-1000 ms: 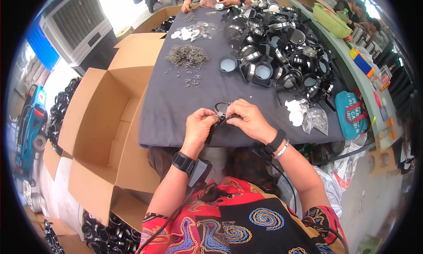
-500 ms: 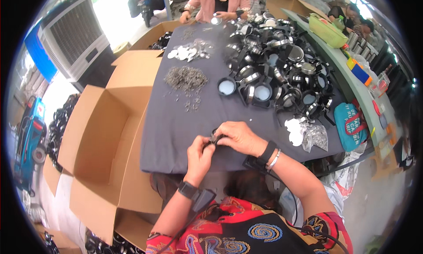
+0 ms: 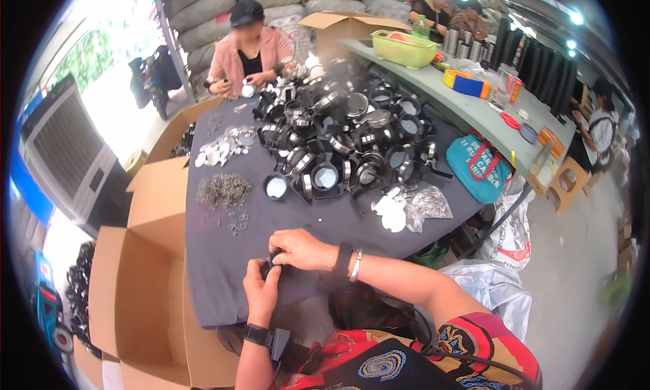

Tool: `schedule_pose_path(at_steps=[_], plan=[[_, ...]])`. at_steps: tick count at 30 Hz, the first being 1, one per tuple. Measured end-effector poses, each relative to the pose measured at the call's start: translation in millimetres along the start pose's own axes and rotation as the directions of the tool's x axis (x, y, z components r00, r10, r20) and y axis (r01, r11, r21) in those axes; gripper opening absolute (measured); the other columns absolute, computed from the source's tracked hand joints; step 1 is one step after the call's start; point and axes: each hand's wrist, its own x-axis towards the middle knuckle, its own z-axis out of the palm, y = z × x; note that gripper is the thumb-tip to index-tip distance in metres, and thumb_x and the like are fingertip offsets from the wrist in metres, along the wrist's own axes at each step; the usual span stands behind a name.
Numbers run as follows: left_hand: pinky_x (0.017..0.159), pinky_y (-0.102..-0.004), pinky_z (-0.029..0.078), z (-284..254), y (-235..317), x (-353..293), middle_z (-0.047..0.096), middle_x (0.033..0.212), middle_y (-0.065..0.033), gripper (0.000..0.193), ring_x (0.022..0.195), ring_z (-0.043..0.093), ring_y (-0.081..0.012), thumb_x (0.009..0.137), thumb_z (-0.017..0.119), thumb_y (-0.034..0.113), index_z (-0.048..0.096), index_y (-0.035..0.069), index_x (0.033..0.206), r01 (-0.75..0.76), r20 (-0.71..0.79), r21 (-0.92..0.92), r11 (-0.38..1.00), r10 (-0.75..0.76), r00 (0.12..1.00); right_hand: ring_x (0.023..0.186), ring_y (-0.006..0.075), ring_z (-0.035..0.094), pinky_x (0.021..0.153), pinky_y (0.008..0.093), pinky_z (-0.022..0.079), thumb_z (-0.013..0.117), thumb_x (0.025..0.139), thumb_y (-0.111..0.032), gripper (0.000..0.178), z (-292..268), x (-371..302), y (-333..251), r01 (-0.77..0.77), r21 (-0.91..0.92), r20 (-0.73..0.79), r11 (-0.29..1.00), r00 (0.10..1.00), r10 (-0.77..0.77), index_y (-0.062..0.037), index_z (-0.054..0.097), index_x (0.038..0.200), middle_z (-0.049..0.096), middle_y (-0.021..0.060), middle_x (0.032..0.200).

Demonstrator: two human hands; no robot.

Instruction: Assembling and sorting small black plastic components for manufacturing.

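L hand (image 3: 260, 290) and R hand (image 3: 302, 250) both pinching a small black part (image 3: 267, 269) above the desk's (image 3: 220, 275) near side: prob. light, stiff, bit slick; best held by opp. edges.

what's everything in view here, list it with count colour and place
table: one, dark grey cover, centre
ring parts: many, black and silver, piled across the table's back
clips: many, metallic grey, heaped table left
discs: several, white, two groups, table left and right
clear bag: one, transparent, beside the right-hand discs
teal bag: one, teal and red, table's right edge
bench: one, grey-green, right
basket: one, yellow-green, on the bench
boxes: at least three, brown, left and back
sacks: many, grey, stacked at back
people: at least four, mixed clothing, back and right
dark part: one, black, between the hands
left hand: one, bare, table front
right hand: one, bare, table front
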Motion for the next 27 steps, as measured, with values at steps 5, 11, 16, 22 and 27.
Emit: schedule_pose_path(at_steps=[5, 11, 16, 22, 27], plan=[[0.044, -0.0173, 0.032, -9.8, 16.6, -4.7, 0.05, 0.068, 0.0018, 0.012, 0.053, 0.044, -0.0021, 0.088, 0.06, 0.004, 0.052, 0.005, 0.095, 0.409, 0.032, -0.57, 0.713, -0.478, 0.878, 0.083, 0.0189, 0.06, 0.073, 0.0335, 0.049, 0.065, 0.084, -0.011, 0.016, -4.4, -51.2, -8.7, -0.213, 0.528, -0.202, 0.822, 0.909, 0.366, -0.0007, 0.06, 0.096, 0.06, 0.0057, 0.092], [0.065, -0.0221, 0.046, 24.4, 59.6, -7.6, 0.059, 0.084, -0.0012, 0.016, 0.071, 0.056, -0.0079, 0.088, 0.062, 0.006, 0.051, 0.004, 0.099, 0.286, 0.27, -0.539, 0.792, -0.159, 0.95, 0.092, 0.0122, 0.06, 0.087, 0.0329, 0.052, 0.059, 0.091, -0.006, 0.011, -19.1, -77.2, -42.9, -0.007, 0.96, -0.118, 0.281, 0.896, 0.428, -0.0042, 0.059, 0.102, 0.06, 0.0022, 0.103], [0.071, -0.0221, 0.047, 24.3, 44.3, -8.6, 0.062, 0.091, -0.0034, 0.024, 0.078, 0.058, -0.0084, 0.088, 0.061, 0.007, 0.057, 0.0, 0.111, 0.219, 0.337, -0.422, 0.88, -0.072, 0.939, 0.079, 0.0073, 0.057, 0.07, 0.0233, 0.048, 0.066, 0.083, -0.005, 0.008, -102.2, -75.2, -29.4, -0.023, 0.596, -0.541, 0.803, 0.728, 0.422, -0.0019, 0.065, 0.09, 0.062, -0.0007, 0.084], [0.06, -0.0237, 0.048, 15.5, 25.4, -8.9, 0.062, 0.083, -0.0078, 0.018, 0.068, 0.06, -0.0132, 0.09, 0.053, 0.002, 0.057, -0.005, 0.107, 0.463, 0.388, -0.513, 0.723, -0.286, 0.876, 0.065, 0.009, 0.055, 0.061, 0.026, 0.046, 0.071, 0.072, -0.005, 0.014, -265.2, -56.6, 13.9, -0.268, -0.016, -0.668, 0.963, 0.72, 0.189, 0.0016, 0.065, 0.083, 0.062, 0.0016, 0.071], [0.061, -0.0242, 0.049, 15.7, 22.1, -9.9, 0.062, 0.083, -0.0077, 0.019, 0.069, 0.061, -0.0137, 0.09, 0.054, 0.002, 0.057, -0.005, 0.107, 0.446, 0.375, -0.498, 0.744, -0.28, 0.884, 0.067, 0.0094, 0.05, 0.058, 0.0257, 0.04, 0.073, 0.073, -0.01, 0.016, -315.8, -54.1, 32.3, -0.558, -0.068, -0.512, 0.827, 0.731, 0.452, -0.0013, 0.064, 0.084, 0.058, 0.0013, 0.074]])
